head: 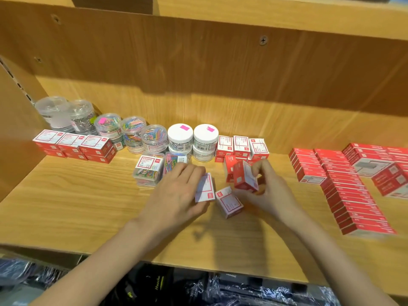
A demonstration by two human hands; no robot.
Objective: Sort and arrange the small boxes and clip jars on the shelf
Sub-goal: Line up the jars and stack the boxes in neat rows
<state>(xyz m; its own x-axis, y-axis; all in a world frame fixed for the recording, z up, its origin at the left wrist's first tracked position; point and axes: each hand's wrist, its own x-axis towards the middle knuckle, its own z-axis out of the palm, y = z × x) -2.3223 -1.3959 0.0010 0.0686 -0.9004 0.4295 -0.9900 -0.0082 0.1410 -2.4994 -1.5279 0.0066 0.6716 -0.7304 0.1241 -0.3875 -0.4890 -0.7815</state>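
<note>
My left hand [176, 191] holds a small red-and-white box [205, 191] at the middle of the wooden shelf [77, 206]. My right hand [268, 191] grips another small red box [245, 177], tilted above the shelf. A third small box [229, 202] lies loose between the two hands. One more red box [229, 168] stands behind them. Clear clip jars [132, 133] and two white-lidded jars [192, 138] line the back. Two clear boxes of coloured clips [149, 168] sit just beyond my left hand.
Stacked small red boxes [75, 145] sit at the back left, and more [241, 145] right of the white jars. Long rows of red staple boxes [353, 191] fill the right side. The shelf's left wall [13, 129] and the upper shelf [265, 14] close in the space.
</note>
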